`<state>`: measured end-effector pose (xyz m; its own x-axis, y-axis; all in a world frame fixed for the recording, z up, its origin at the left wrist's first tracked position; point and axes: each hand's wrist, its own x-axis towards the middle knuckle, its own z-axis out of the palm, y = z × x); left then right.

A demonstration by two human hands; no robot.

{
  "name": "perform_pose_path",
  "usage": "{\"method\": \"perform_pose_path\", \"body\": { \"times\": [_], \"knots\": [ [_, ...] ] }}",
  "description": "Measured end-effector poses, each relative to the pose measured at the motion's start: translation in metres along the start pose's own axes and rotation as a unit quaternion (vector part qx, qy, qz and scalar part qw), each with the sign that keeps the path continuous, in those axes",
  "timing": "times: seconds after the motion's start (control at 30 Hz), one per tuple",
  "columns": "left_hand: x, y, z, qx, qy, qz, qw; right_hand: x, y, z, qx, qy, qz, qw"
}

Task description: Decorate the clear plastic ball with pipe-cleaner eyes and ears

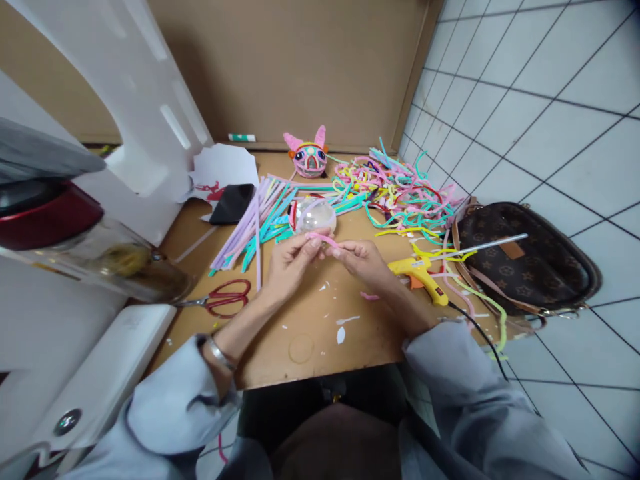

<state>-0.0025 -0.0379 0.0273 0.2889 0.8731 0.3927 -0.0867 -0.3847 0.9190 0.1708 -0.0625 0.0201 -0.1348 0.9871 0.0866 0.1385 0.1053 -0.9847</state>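
Observation:
A short pink pipe cleaner is pinched between my two hands above the middle of the table. My left hand grips its left end with thumb and fingers closed. At its right end, my right hand has its fingertips closed on it. Just beyond my hands lies a clear round ball with a lilac loop and some red on it. Farther back sits a pink-eared animal head made of pipe cleaners, with dark eyes. To the left fans a bundle of lilac and teal pipe cleaners.
A yellow glue gun lies by my right forearm, its cord trailing off the edge. Red-handled scissors lie left, near a glass bottle and a black phone. Tangled pipe cleaners and a brown bag are at right.

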Motion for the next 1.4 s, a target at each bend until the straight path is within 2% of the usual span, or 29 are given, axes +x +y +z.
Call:
{"method": "perform_pose_path", "body": {
  "times": [0.1,0.23,0.4,0.5,0.57,0.7,0.8,1.13,1.4],
  "knots": [
    [0.003,-0.001,-0.001,-0.065,0.020,0.000,0.998,0.001,-0.001,-0.001,0.015,-0.004,-0.006,1.000],
    [0.010,-0.001,-0.004,-0.183,0.053,-0.075,0.979,0.002,-0.006,-0.004,0.049,0.006,0.008,0.999],
    [0.014,0.001,-0.007,-0.252,0.080,-0.135,0.955,0.003,-0.009,-0.006,0.066,0.084,-0.003,0.994],
    [0.014,0.000,-0.007,-0.268,0.063,-0.161,0.948,0.003,-0.009,-0.006,0.066,0.144,-0.015,0.987],
    [0.013,-0.001,-0.006,-0.275,0.023,-0.178,0.944,0.004,-0.009,-0.006,0.072,0.160,-0.011,0.984],
    [0.010,0.000,-0.004,-0.243,-0.064,-0.205,0.946,0.003,-0.010,-0.006,0.110,0.115,0.001,0.987],
    [0.009,-0.001,-0.003,-0.206,-0.095,-0.206,0.952,0.002,-0.011,-0.005,0.135,0.082,0.007,0.987],
    [0.009,-0.002,-0.004,-0.164,-0.118,-0.182,0.962,0.004,-0.003,-0.003,0.115,0.088,0.011,0.989],
    [0.007,-0.002,-0.002,-0.152,-0.119,-0.184,0.964,0.002,-0.004,-0.003,0.097,0.055,0.028,0.993]
  ]
}}
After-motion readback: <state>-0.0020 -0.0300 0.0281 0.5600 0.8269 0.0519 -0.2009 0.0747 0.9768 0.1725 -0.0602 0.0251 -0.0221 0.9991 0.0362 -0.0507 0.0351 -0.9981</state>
